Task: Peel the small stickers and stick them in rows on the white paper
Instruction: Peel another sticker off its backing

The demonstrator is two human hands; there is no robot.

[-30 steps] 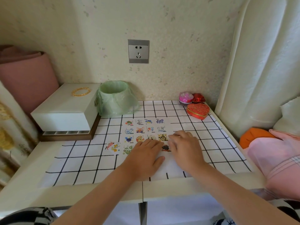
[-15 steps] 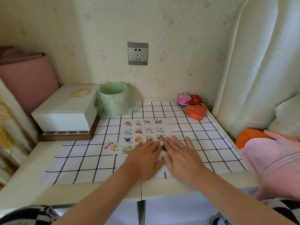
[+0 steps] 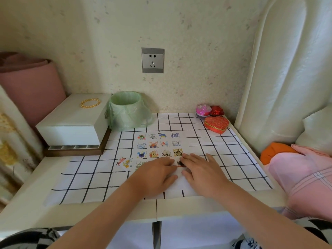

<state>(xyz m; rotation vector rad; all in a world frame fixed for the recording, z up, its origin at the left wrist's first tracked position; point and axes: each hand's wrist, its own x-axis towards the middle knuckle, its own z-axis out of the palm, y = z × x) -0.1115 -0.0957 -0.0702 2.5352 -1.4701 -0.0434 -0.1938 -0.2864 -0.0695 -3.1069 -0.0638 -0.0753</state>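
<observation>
Both hands lie flat with fingers straight on the white paper (image 3: 179, 187) at the centre of the frame. The left hand (image 3: 156, 175) and right hand (image 3: 203, 172) meet at the fingertips over a dark sticker (image 3: 180, 163), just below three full rows of stickers (image 3: 159, 144). To seat it well, I would rub outward from its middle and keep its edge level with the row above. The hands cover most of the fourth row, so I cannot tell whether the sticker lies fully down.
</observation>
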